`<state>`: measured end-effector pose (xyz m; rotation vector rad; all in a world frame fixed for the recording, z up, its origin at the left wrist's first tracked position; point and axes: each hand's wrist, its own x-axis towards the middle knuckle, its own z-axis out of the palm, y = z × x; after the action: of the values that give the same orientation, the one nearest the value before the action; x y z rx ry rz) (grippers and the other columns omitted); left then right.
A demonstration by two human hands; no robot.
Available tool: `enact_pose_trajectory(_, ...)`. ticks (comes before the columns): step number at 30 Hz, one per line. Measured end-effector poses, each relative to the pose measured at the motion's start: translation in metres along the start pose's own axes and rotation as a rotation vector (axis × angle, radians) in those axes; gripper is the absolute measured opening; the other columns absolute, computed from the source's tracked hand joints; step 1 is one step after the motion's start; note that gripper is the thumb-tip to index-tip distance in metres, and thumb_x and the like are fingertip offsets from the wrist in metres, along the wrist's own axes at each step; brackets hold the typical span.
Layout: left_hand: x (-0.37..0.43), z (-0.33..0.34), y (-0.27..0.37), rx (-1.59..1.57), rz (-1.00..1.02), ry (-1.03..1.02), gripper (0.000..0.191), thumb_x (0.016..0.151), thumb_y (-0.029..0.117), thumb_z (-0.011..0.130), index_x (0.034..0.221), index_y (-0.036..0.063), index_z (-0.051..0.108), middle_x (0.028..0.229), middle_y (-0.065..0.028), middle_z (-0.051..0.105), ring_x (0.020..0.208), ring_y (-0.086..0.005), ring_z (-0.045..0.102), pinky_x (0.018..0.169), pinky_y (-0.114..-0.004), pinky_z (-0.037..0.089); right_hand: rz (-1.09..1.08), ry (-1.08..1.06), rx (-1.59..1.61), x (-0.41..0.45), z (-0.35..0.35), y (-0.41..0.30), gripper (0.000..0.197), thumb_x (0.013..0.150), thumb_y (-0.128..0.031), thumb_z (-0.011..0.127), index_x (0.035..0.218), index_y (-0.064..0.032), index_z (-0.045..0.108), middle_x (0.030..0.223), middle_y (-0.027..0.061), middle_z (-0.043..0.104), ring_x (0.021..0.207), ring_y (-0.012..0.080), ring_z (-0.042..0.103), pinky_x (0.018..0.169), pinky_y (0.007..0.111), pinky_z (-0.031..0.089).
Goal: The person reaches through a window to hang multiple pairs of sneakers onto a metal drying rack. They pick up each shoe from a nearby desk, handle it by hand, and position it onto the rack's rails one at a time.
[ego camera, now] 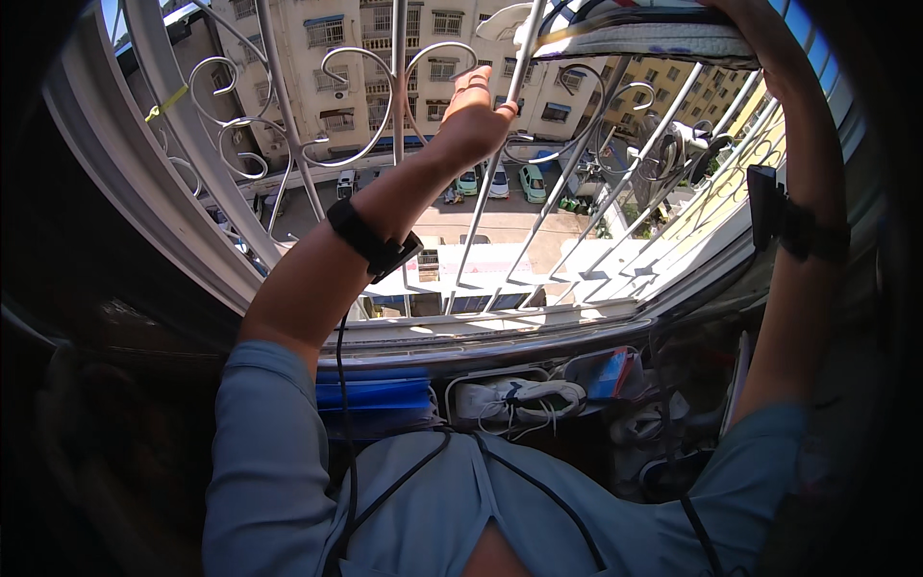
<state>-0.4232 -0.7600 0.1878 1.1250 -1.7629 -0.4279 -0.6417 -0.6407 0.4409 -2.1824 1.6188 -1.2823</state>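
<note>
At the upper right my right hand (pixel 757 29) is shut on one end of a shoe (pixel 642 40) with a thick white sole. The shoe is held up against the window's metal bars, its top partly cut off by the picture's rim. A pale rounded piece (pixel 501 23), perhaps part of another shoe, shows left of it behind a bar. My left hand (pixel 472 115) is raised below and left of the shoe, thumb and fingers apart, nothing seen between them. Its thumb overlaps an upright bar (pixel 525 54); whether it touches is unclear.
Scrolled metalwork (pixel 360 108) joins the window bars. Outside, white and black shoes (pixel 685 148) appear among the bars at right. Below the windowsill (pixel 490 335) are a white lace-up sneaker (pixel 519 400) and blue folders or sheets (pixel 375 395). Dark cables (pixel 342 404) hang before my body.
</note>
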Motion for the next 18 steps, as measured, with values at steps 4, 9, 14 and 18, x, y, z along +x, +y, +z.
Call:
enact_pose_trajectory(4, -0.064, -0.01, 0.032, -0.104, 0.23, 0.049, 0.065, 0.095, 0.024, 0.065, 0.144, -0.0062, 0.036, 0.147, -0.0256, 0.041, 0.139, -0.0365, 0.04, 0.114, -0.041, 0.034, -0.137, 0.156, -0.177, -0.072, -0.022, 0.059, 0.031, 0.093, -0.011, 0.064, 0.124, -0.0059, 0.059, 0.114, 0.0108, 0.065, 0.098, 0.0218, 0.067, 0.083, 0.037, 0.054)
enact_pose_trajectory(9, -0.099, -0.004, 0.056, -0.976, -0.058, -0.512, 0.09, 0.095, 0.062, 0.055, 0.153, 0.0, 0.025, 0.156, -0.0248, 0.029, 0.142, -0.0396, 0.036, 0.111, -0.051, 0.04, -0.39, 0.459, -0.696, -0.268, -0.013, 0.083, 0.031, 0.098, -0.022, 0.061, 0.118, 0.0019, 0.058, 0.122, 0.0204, 0.063, 0.109, 0.0308, 0.066, 0.091, 0.042, 0.057)
enact_pose_trajectory(14, -0.116, 0.009, 0.067, -1.346, -0.17, -0.712, 0.086, 0.095, 0.071, 0.045, 0.15, 0.0048, 0.036, 0.142, -0.0178, 0.051, 0.134, -0.0309, 0.05, 0.11, -0.052, 0.042, -0.23, 0.39, -0.171, -0.369, 0.051, 0.078, 0.024, 0.097, -0.014, 0.053, 0.113, 0.0027, 0.045, 0.124, 0.0316, 0.06, 0.111, 0.0378, 0.065, 0.098, 0.044, 0.052)
enact_pose_trajectory(18, -0.14, 0.03, 0.036, -1.341, -0.311, -0.735, 0.071, 0.098, 0.055, 0.052, 0.146, 0.004, 0.042, 0.141, -0.0136, 0.053, 0.129, -0.0273, 0.053, 0.105, -0.046, 0.046, -0.072, 0.341, -0.086, -0.423, 0.076, 0.084, 0.031, 0.093, -0.01, 0.062, 0.117, -0.0018, 0.045, 0.126, 0.0295, 0.059, 0.117, 0.0355, 0.061, 0.101, 0.047, 0.048)
